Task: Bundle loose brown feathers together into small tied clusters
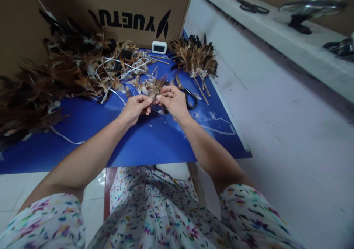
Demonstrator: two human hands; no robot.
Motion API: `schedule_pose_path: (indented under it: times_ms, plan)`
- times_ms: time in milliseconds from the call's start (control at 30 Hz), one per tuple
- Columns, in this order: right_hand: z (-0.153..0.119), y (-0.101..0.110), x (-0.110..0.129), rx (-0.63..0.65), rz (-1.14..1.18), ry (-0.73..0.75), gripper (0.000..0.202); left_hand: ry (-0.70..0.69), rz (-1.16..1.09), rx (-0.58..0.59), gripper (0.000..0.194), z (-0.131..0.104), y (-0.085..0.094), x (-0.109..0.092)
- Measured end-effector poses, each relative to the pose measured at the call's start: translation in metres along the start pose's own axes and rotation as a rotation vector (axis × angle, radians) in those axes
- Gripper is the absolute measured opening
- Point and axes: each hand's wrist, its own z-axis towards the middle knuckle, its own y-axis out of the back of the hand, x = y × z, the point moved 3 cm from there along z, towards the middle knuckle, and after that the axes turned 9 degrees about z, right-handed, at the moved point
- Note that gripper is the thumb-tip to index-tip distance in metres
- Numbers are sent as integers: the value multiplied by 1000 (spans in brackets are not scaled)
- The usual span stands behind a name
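Observation:
Between my two hands, above the blue tabletop, is a small bunch of brown feathers. Thumb and fingers of my left hand pinch its lower left side. My right hand pinches the same bunch from the right, its fingers curled. The ends of the quills are hidden by my fingers. Just right of my right hand lie scissors with black handles, blades pointing away from me. White string trails over the table to the right.
A large heap of brown and black feathers covers the table's left and back. Finished-looking feather bundles on sticks lie at the back right. A small white digital clock stands before a cardboard box. A wall borders the right side.

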Motion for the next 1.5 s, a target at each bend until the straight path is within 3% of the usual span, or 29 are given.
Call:
schedule_pose_path:
  times_ms: [233,667,967,1500]
  plan:
    - [-1,-1,-1,44,-112,88,19,-19,-13,-3,42,0,0,0]
    - [0,0,0,-56,4,31,32,-86,63,-66,33,3,3,4]
    - [0,-1,-2,-68,-12,37,29,-179,159,-83,39,2,1,3]
    - [-4,-6,-8,-110,-8,84,23,-272,361,-156,19,0,2,0]
